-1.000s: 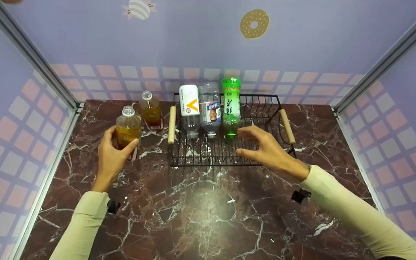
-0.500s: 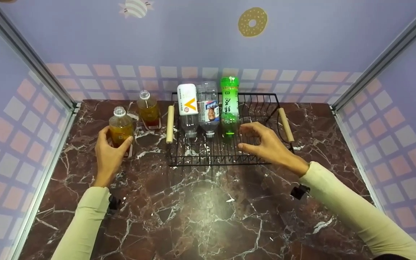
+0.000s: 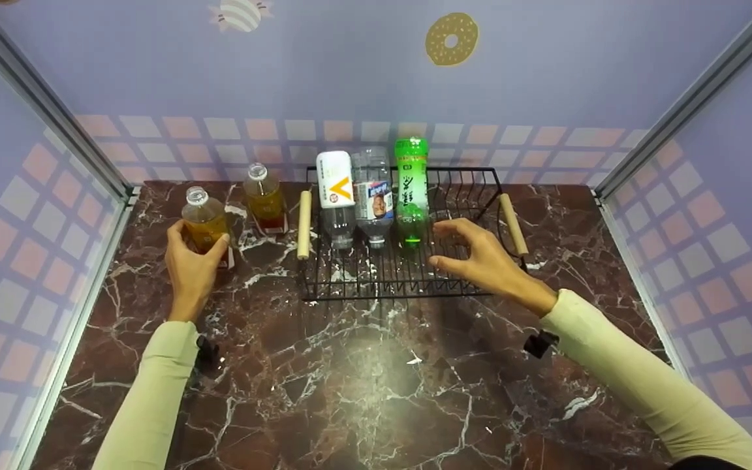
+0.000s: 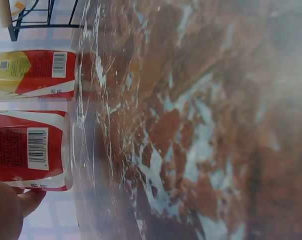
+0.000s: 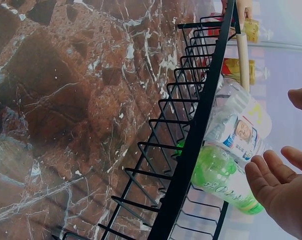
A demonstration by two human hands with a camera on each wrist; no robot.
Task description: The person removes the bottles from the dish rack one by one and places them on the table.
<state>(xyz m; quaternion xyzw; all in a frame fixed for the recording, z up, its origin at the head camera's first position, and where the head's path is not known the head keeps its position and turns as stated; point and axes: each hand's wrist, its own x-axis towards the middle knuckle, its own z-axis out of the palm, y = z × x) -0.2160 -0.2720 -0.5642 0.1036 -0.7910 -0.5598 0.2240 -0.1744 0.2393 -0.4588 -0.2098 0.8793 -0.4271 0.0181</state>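
In the head view my left hand point(image 3: 190, 271) grips an upright clear bottle point(image 3: 206, 219) of yellow drink, thumb and fingers around its sides. The left wrist view shows this bottle's red label point(image 4: 13, 145) with a barcode, its base close to the tabletop. A matching bottle point(image 3: 265, 199) stands just behind and to the right. My right hand point(image 3: 480, 258) holds nothing, its fingers spread in a loose curve over the right part of a black wire basket point(image 3: 376, 297). Beside those fingertips, a green bottle point(image 3: 412, 183) leans in the basket with its neck toward me.
Left of the green bottle, a clear bottle point(image 3: 374, 202) and a white-labelled bottle point(image 3: 335, 179) also lean in the basket. Wooden handles point(image 3: 304, 225) flank it. Dark marbled tabletop point(image 3: 350, 391) spreads in front; a lilac wall point(image 3: 337, 78) rises close behind.
My left hand has shifted the gripped bottle leftward and slightly back, away from the matching bottle. The right hand has stayed nearly in place above the basket.
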